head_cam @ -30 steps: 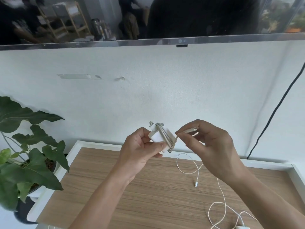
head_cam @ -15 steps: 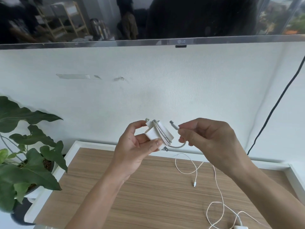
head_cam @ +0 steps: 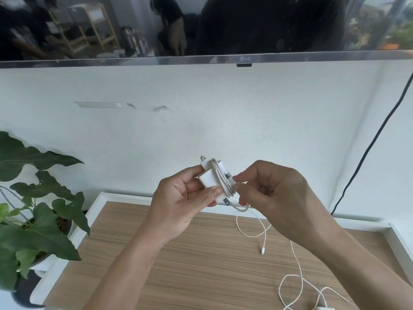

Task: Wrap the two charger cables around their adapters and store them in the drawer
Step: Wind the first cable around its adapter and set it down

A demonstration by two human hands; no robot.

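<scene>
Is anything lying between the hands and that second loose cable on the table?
Nothing visible does. The loose cable lies on bare table below the right hand. Both hands are occupied: the left hand holds the wrapped adapter.

Soft, even daylight fills the scene, the glossy black television screen [head_cam: 201, 25] mirrors a blurred room and bright window, faint shadows fall on the white wall [head_cam: 223, 121], and straight edges bow near the borders.

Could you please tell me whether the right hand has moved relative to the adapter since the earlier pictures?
Yes. The right hand has closed in leftward on the adapter held by the left hand, pressing the cable end against the wraps.
</scene>
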